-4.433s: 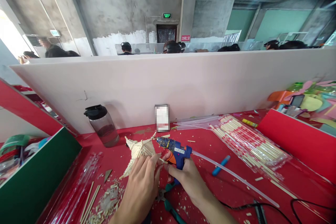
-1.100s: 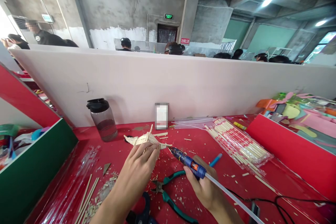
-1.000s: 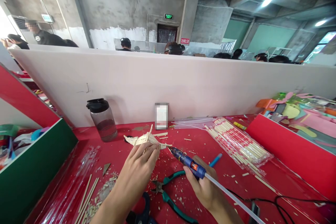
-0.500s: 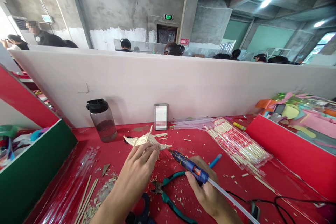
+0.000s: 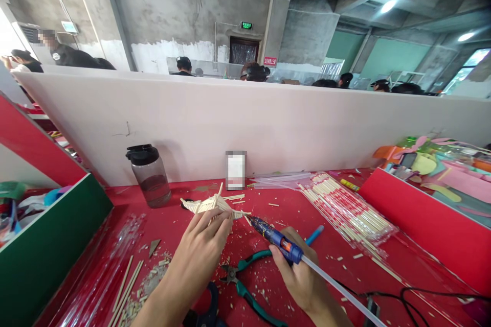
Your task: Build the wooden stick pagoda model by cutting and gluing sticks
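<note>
My left hand is closed over a small model built of pale wooden sticks, with pointed ends and one stick rising from its top. In my right hand is a blue hot glue gun, a long clear glue stick running out of its back. The gun's nozzle is at the model's right tip; whether they touch I cannot tell. Between my forearms lie open diagonal cutters with green handles. Dark blue handles of another tool show partly beside my left forearm.
A water bottle stands at the back left by the white partition. Packed chopsticks lie to the right, near a red-sided bin. A green-sided bin is at left. Black cable and stick offcuts lie on the red table.
The glue gun and my right hand have shifted very slightly left, with the nozzle still at the model's right tip. My left hand and the model have stayed put.
</note>
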A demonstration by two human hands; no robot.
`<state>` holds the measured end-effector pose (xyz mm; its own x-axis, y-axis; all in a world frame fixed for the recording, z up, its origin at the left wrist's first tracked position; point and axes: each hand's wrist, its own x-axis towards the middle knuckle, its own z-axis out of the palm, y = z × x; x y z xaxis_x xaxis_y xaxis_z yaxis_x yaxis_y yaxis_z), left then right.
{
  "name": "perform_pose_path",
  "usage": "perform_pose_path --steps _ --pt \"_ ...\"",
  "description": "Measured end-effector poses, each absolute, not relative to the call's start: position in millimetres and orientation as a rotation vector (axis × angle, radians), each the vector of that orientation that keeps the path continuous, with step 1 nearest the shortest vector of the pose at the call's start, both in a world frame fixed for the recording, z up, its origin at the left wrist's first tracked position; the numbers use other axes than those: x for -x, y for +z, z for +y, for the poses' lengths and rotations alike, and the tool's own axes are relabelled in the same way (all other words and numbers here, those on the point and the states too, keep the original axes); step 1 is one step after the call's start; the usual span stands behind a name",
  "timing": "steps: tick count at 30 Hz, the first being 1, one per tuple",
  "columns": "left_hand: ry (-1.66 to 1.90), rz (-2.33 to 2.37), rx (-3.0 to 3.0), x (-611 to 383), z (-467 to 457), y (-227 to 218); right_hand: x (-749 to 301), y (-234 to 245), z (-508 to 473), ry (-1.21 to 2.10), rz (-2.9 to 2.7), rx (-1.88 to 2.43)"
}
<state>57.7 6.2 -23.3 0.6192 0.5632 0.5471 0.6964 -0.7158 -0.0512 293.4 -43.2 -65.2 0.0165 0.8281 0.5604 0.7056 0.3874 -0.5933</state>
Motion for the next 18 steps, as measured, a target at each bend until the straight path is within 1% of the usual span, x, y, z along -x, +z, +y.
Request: perform_pose_path --steps 12,18 --pt "-0.754 -1.019 2.579 -58.2 5.9 -21.8 -291.3 -68.4 -45.0 0.173 -1.75 1.37" --pt "-0.732 -1.03 2.59 -58.2 6.3 -21.8 -295.5 -67.0 -47.2 0.269 -1.766 1.309"
